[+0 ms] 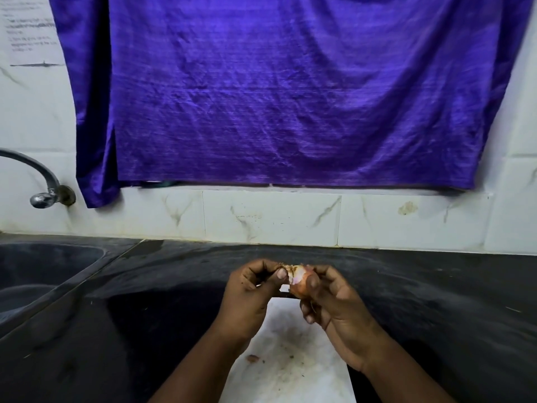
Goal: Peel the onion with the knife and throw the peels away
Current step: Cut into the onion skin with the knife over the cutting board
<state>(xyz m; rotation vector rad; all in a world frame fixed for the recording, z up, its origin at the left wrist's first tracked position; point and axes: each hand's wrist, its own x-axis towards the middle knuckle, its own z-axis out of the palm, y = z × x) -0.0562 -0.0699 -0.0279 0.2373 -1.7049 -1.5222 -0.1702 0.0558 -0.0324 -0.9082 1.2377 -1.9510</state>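
Observation:
A small onion with brown skin and a pale cut end is held up above the white chopping board. My right hand grips it with the thumb across its front. My left hand holds a knife, of which only a short pale bit shows between the fingers, and its thumb presses at the onion's cut end. A small piece of peel lies on the board among scattered crumbs.
The board lies on a black stone counter. A dark sink sits at the left, with a metal tap on the tiled wall. A purple cloth hangs on the wall behind.

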